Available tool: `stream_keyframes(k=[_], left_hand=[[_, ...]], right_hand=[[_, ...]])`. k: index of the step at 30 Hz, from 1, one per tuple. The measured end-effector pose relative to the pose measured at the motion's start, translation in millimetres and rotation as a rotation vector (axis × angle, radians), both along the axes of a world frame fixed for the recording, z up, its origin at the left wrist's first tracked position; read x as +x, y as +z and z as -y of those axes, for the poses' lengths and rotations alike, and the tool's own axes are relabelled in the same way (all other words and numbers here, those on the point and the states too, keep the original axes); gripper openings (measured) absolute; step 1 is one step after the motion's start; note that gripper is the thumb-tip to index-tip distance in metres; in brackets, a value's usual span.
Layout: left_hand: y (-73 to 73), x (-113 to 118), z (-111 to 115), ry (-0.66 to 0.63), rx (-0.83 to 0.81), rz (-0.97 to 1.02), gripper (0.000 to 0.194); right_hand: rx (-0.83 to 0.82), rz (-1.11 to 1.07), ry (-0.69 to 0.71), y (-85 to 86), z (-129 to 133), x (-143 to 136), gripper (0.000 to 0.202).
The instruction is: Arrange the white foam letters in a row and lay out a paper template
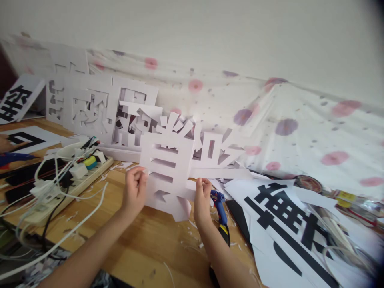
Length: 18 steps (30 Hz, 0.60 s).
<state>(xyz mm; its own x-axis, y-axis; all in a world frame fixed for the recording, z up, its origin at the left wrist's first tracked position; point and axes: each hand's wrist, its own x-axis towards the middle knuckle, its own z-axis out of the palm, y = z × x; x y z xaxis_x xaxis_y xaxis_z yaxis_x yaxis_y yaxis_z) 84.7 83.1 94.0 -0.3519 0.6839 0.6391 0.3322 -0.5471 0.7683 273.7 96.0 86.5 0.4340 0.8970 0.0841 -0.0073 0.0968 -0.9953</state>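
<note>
A white cut-out character (183, 160) with several horizontal slots stands upright above the wooden table, between my two hands. My left hand (135, 189) pinches its left edge, thumb and fingers pressed together. On the other side, my right hand (203, 198) is closed on a small white strip (189, 190) at the character's lower right. Just right of my right hand lies a blue glue gun (220, 206) with a dark cable.
White cut-out characters (87, 106) lean along the back. A power strip (72, 192) with tangled cables fills the left. Printed sheets (270, 224) cover the right. Another person's hand (7, 145) is at the far left, beside a blue tool (15, 158).
</note>
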Motion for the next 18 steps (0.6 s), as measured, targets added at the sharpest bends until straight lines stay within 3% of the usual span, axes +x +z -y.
stream_keyframes(k=[3, 5, 7, 11, 14, 18], left_hand=[[1.6, -38.0, -7.5, 0.113, -0.068, 0.035, 0.026], [1.0, -61.9, -17.7, 0.254, -0.158, -0.032, 0.042], [0.9, -79.3, -28.6, 0.298, -0.213, -0.083, 0.057], [4.4, -90.3, -41.0, 0.089, -0.462, -0.094, 0.063], [6.2, -86.3, -40.8, -0.055, -0.55, -0.109, 0.058], [1.1, -80.0, -38.1, -0.062, -0.597, -0.138, 0.061]], right_hand=[[-0.051, -0.046, -0.01, -5.8, -4.5, -0.3, 0.041], [-0.077, -0.078, -0.015, -11.3, -7.3, -1.6, 0.042], [-0.098, -0.108, -0.01, -15.4, -9.3, -3.2, 0.043], [-0.145, -0.151, 0.027, -14.9, -9.1, -5.3, 0.044], [-0.169, -0.163, 0.029, -9.5, -6.7, -4.5, 0.042], [-0.18, -0.158, 0.005, -2.2, -4.9, -0.3, 0.039]])
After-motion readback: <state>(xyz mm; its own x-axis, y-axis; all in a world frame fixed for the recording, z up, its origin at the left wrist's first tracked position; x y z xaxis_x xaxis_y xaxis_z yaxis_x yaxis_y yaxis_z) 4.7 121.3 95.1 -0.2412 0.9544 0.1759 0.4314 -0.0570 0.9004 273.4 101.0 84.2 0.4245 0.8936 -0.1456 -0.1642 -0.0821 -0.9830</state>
